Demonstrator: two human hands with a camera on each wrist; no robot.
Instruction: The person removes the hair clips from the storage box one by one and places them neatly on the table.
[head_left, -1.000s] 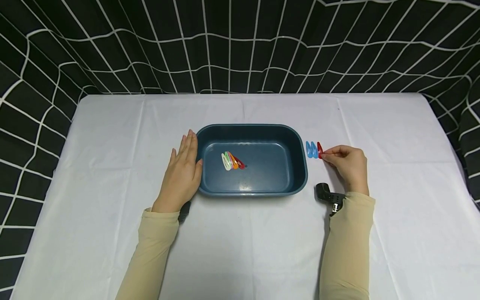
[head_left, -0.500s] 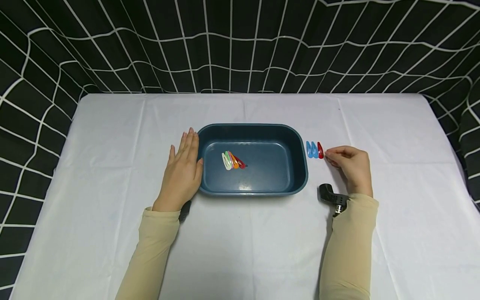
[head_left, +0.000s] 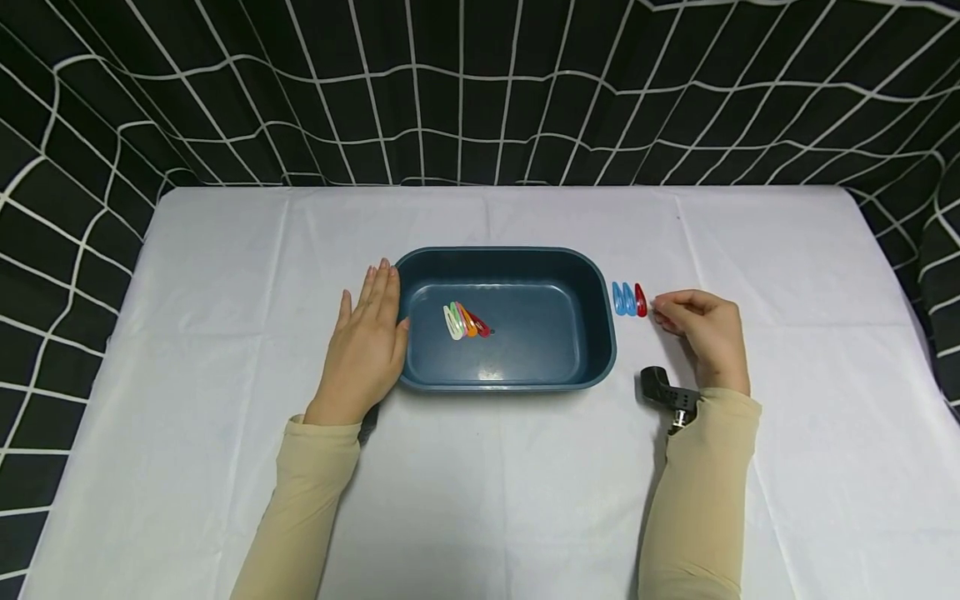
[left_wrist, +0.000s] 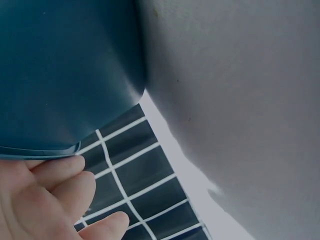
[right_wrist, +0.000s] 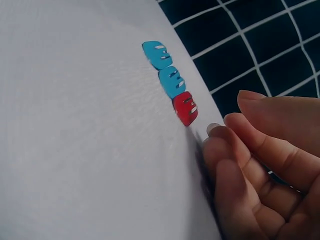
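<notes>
Take the far edge of the desk as 12 o'clock. Your right hand is at 3 o'clock from the blue tray, fingers bent in and tips gathered together, with nothing visible between them. Just beside those tips, toward 9 o'clock, a red hair clip lies on the cloth. Two blue hair clips continue the row at 9 o'clock from the red one, between it and the tray wall. All three sit close side by side; whether their edges touch, I can't tell.

Your left hand is at the tray's 9 o'clock end, fingers straight, the little finger a bit apart from the others, the thumb along the rim. In your left wrist view, its fingers come up against that rim.

Inside the tray, at 9 o'clock from its centre, a fanned bunch of clips shows white, green, orange and red; it lies at 3 o'clock from your left hand and well apart from your right. Any lettering on the clips is too small to read.

A black wrist camera sticks out from your right sleeve, toward 10 o'clock. Black cloth with white grid lines hangs beyond the desk at 12.
</notes>
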